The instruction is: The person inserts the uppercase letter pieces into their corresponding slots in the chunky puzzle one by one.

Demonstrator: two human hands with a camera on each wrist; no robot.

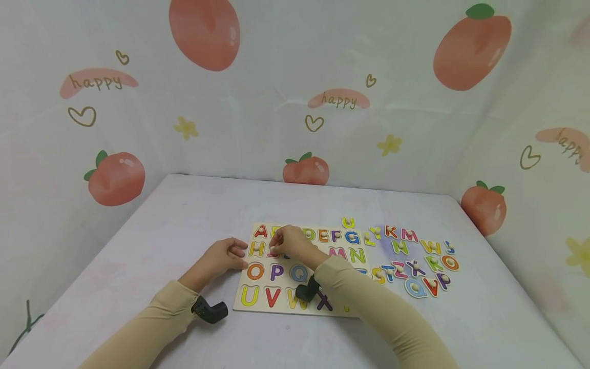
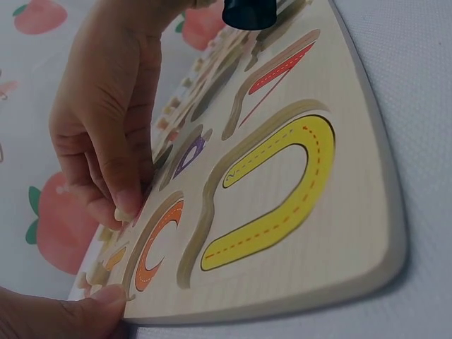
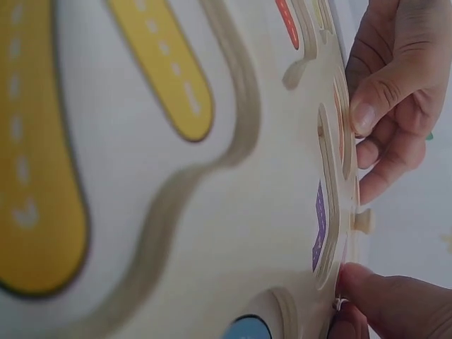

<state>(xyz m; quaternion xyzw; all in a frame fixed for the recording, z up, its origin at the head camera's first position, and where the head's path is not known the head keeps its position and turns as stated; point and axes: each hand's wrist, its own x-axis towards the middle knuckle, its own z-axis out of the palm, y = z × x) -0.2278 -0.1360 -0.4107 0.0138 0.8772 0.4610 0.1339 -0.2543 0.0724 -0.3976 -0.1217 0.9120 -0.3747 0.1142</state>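
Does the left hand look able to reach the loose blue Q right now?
Probably not easily: the left hand is at the left edge of the board, the loose blue Q lies past its right side, and the right forearm crosses between them.

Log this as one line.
left hand: at left edge of board | right hand: pinches knob beside H | loose letters: mostly right of board

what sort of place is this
Probably a small indoor tabletop set-up, perhaps arranged for play or filming: a pale table walled by a backdrop printed with fruit and "happy", with a letter-puzzle board on it. The wider room isn't visible.
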